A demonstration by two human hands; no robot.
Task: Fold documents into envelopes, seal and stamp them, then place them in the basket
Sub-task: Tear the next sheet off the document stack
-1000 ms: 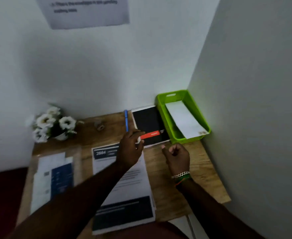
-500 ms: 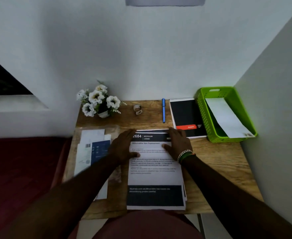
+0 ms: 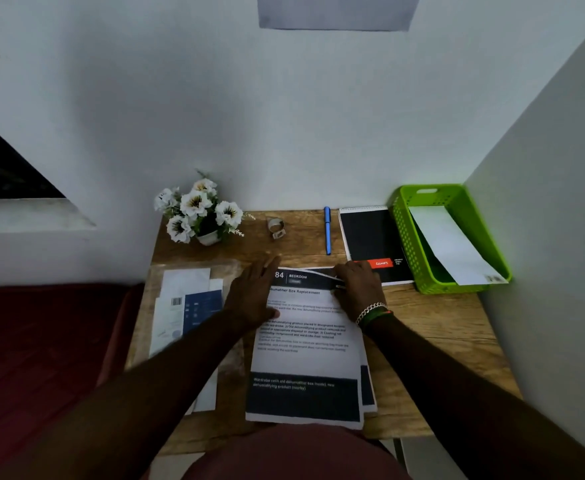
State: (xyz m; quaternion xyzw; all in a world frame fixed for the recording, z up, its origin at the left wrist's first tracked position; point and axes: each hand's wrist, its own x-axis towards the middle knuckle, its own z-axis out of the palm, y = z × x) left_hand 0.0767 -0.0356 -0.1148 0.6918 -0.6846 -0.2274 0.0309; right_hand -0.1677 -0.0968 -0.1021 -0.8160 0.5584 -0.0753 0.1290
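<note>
Two hands (image 3: 305,292) on documents (image 3: 305,355), notepad (image 3: 374,237) – pen (image 3: 327,230) behind, basket (image 3: 412,237) right

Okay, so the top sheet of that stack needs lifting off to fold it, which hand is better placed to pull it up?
Probably the right hand: its fingers already pinch the raised far corner of the top sheet. The left hand lies flat on the sheet's left side, better placed to steady the stack.

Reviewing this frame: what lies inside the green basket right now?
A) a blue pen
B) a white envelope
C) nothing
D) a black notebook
B: a white envelope leans inside the green basket, while the blue pen and black notebook lie on the desk to its left.
</note>
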